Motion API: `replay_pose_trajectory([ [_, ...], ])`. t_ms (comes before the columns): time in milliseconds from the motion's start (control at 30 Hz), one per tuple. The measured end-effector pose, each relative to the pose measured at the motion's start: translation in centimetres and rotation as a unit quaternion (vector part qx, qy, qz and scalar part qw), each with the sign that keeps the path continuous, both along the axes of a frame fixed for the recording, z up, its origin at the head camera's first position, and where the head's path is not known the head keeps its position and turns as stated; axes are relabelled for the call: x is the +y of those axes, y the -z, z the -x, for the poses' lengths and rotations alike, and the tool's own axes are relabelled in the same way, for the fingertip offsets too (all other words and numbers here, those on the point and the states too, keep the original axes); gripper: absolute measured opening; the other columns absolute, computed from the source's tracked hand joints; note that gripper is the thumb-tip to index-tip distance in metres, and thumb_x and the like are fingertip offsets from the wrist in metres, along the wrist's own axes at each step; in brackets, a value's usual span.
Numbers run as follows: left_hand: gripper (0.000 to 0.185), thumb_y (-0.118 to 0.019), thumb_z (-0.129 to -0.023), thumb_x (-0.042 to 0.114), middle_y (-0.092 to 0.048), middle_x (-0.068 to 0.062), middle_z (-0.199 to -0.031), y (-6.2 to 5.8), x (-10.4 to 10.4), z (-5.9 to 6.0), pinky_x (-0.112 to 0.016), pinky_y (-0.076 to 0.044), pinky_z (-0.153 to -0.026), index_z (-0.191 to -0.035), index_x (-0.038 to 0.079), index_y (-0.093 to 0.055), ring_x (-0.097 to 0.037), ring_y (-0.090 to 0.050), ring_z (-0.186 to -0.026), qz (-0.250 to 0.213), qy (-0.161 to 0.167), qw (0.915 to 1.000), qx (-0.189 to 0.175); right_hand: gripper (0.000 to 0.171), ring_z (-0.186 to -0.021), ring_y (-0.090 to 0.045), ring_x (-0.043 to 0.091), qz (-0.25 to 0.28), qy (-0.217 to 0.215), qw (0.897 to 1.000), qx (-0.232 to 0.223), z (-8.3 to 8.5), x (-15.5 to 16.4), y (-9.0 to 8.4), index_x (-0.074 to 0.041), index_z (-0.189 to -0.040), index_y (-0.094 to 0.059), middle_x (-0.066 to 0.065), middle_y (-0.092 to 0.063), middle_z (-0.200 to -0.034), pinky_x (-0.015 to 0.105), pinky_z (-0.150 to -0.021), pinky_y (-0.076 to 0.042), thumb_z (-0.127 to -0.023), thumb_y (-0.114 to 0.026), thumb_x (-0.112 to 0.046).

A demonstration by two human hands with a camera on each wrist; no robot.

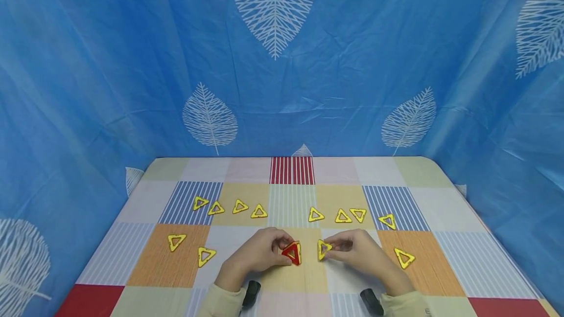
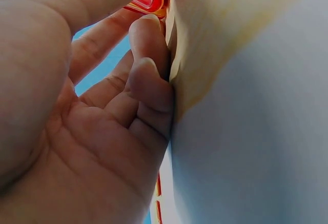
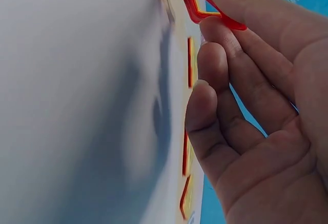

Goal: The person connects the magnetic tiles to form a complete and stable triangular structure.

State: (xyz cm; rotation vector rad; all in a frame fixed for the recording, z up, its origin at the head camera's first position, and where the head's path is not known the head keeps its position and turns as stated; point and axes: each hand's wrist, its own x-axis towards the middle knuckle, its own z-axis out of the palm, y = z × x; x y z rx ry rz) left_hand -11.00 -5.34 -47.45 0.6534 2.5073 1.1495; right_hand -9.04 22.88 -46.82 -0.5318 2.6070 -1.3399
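Toward the front middle of the table, my left hand [image 1: 261, 252] pinches a red triangular tile [image 1: 296, 258] with an open centre. A yellow edge shows behind it, and I cannot tell whether that is a second tile. Just to the right, my right hand [image 1: 359, 252] holds a yellow triangular tile [image 1: 319, 250] between thumb and fingers. The right wrist view shows this tile's red side [image 3: 190, 3] at the fingertips. Only a corner of the red tile [image 2: 149, 1] appears in the left wrist view. The two held tiles are apart.
Several yellow open triangles lie flat in a loose arc, among them a left one [image 1: 176, 242], a back one [image 1: 259, 211] and a right one [image 1: 404, 258]. A patchwork cloth [image 1: 167, 300] covers the table. Blue leaf-patterned curtains [image 1: 352, 62] enclose its back and sides.
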Motion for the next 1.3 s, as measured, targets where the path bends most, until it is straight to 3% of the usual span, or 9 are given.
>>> replay_pose_trajectory([
  [367,0.033,-0.089,-0.078,0.017,-0.059,0.008,-0.085,0.1,-0.1,0.2,-0.024,-0.045,-0.058,-0.106,0.012,-0.073,-0.007,-0.051,-0.067,-0.014,0.006,0.9999,0.0,0.029,-0.076,-0.063,0.007,0.028,-0.027,0.999,-0.006,0.0,-1.6,0.1,-0.004,-0.106,-0.078,-0.01,-0.071,-0.083,0.026,-0.069,-0.051,-0.084,-0.083,-0.023],
  [967,0.031,-0.089,-0.078,0.018,-0.059,0.009,-0.084,0.1,0.0,0.2,-0.025,-0.046,-0.061,-0.105,0.013,-0.074,-0.007,-0.051,-0.071,-0.013,0.013,0.9998,0.008,0.021,-0.071,-0.064,0.008,0.039,-0.046,0.998,-0.004,0.4,-3.9,0.8,-0.005,-0.102,-0.079,-0.009,-0.07,-0.078,0.026,-0.065,-0.054,-0.085,-0.083,-0.016],
  [1300,0.031,-0.089,-0.078,0.018,-0.06,0.01,-0.084,0.0,-0.1,0.3,-0.024,-0.046,-0.062,-0.105,0.011,-0.075,-0.006,-0.052,-0.072,-0.006,0.02,0.9996,0.02,0.025,-0.078,-0.068,0.009,0.053,-0.045,0.998,0.0,0.3,-4.8,1.1,-0.003,-0.105,-0.077,-0.003,-0.074,-0.088,0.027,-0.071,-0.056,-0.084,-0.083,-0.016],
])
